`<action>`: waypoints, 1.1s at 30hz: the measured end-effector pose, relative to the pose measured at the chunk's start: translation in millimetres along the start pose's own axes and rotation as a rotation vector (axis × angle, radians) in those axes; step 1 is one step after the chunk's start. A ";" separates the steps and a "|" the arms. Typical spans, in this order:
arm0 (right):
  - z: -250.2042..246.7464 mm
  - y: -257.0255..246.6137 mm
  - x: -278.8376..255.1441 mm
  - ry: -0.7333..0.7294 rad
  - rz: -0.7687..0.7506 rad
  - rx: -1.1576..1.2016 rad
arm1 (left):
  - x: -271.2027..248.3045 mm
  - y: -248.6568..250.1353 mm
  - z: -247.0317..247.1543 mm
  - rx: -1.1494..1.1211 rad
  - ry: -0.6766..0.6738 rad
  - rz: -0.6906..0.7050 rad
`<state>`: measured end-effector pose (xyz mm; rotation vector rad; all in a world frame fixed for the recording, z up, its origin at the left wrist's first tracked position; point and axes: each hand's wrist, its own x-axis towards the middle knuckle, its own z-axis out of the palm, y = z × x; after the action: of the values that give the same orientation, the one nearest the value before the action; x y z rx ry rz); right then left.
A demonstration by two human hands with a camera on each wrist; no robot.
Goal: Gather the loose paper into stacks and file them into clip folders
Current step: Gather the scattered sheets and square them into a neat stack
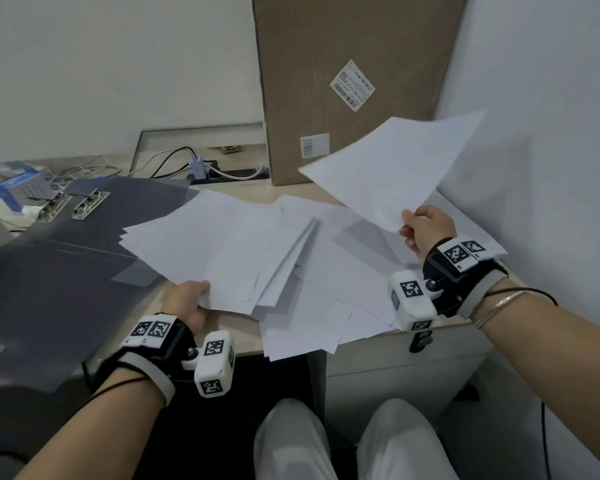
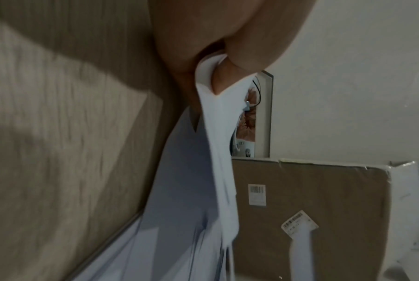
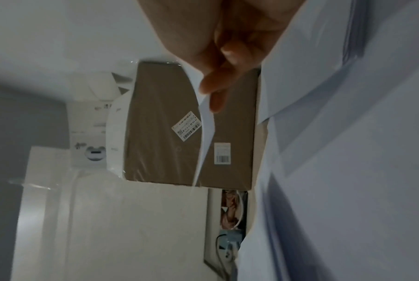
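The loose paper (image 1: 291, 258) lies spread over the desk (image 1: 243, 344) in front of me, many white sheets that overlap at different angles, and some hang over the near edge. My right hand (image 1: 426, 230) holds one sheet (image 1: 392, 168) up in the air above the right side of the pile; the thumb and fingers (image 3: 218, 91) pinch its near corner, and the rest of the sheet is free. My left hand (image 1: 187, 303) grips the near edge of a small bundle (image 1: 201, 247) on the left side of the pile; in the left wrist view the thumb is curled over several sheet edges (image 2: 218, 114), which bend a little under it.

I judge that I am at the gathering step, and only at its start, because most sheets are not yet collected. To do it well, I think I should bring the lifted sheet over the bundle in my left hand and lay it with corners matching, not across. The left hand should keep a firm hold so the bundle does not fan out. One sheet held by a corner is floppy, so a slow move is better.

The clip folders (image 1: 84, 244) lie open and dark on the left, partly under the paper, with their metal clips (image 1: 90, 204) at the far end. Behind stands a cardboard box (image 1: 354, 81) against the wall.
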<state>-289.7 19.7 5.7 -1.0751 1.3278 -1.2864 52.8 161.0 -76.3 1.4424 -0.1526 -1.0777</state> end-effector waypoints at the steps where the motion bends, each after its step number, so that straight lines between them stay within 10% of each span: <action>1: 2.5 -0.6 -3.3 -0.023 0.018 0.041 | -9.5 0.3 5.6 0.012 -0.025 -0.002; 11: 64.6 20.8 -60.0 -0.424 0.301 -0.202 | -39.6 -1.9 26.0 0.058 -0.391 0.059; 19: 84.2 40.6 -87.1 -0.804 0.446 -0.638 | -32.3 -11.4 41.8 0.146 -0.398 -0.056; 23: 65.8 35.7 -63.5 -0.607 0.135 -0.719 | -19.3 -1.2 35.5 0.186 -0.179 0.055; 27: 32.4 30.7 -22.3 -0.265 -0.164 -0.645 | -22.7 19.2 23.3 0.208 -0.250 0.238; 33: 8.1 -4.5 18.1 -0.506 0.007 -0.326 | -38.6 67.2 19.2 0.293 -0.438 0.385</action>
<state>-284.5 0.3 9.3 -1.5014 1.1630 -0.7294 52.0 157.6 3.5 1.3368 -0.8960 -1.0607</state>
